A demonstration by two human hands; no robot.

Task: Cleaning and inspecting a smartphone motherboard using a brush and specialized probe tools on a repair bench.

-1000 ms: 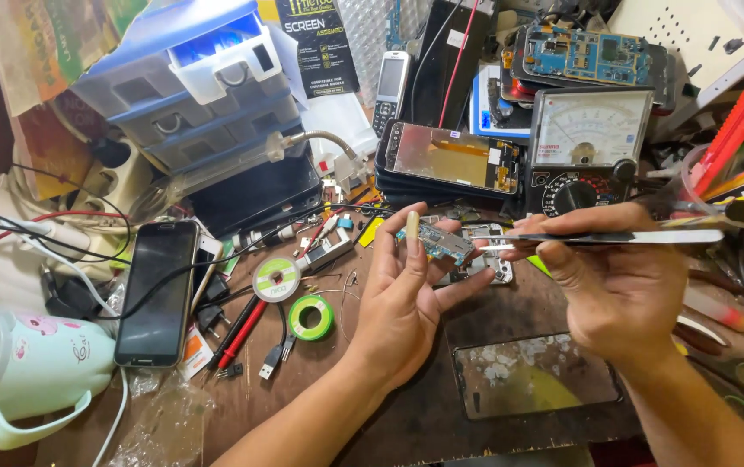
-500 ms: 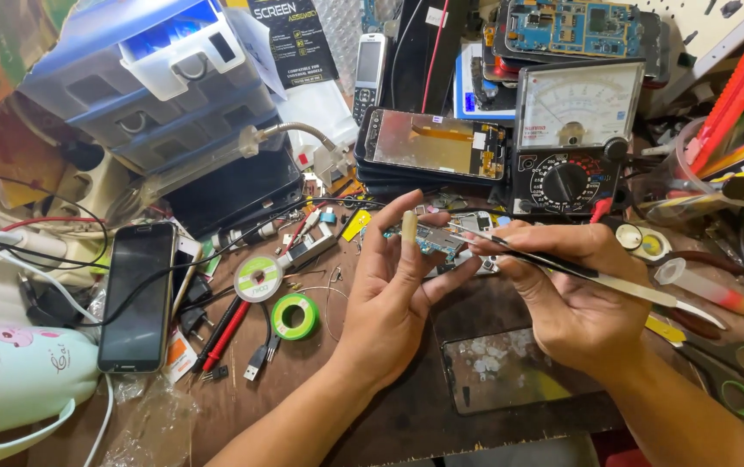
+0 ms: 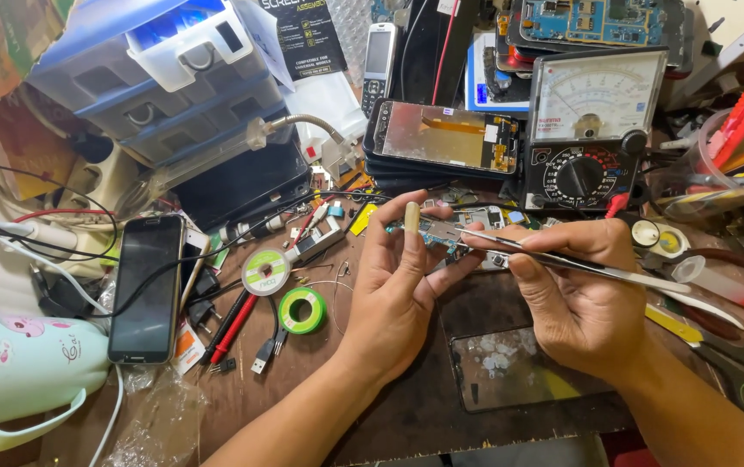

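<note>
Above the cluttered bench, the left hand pinched a small circuit board between thumb and fingers while the right hand gripped closed tweezers, tips touching it, seemingly mid-probing; next would need steady, fine tip placement.

The tweezers in the right hand are bare metal with a dull shine. The small circuit board in the left hand looks matt with tiny metal parts. The surface is worn, rough brown wood. At the left, a phone has a glossy black glass face; the near-left jug is smooth pale plastic. The far drawer box is translucent plastic.
</note>
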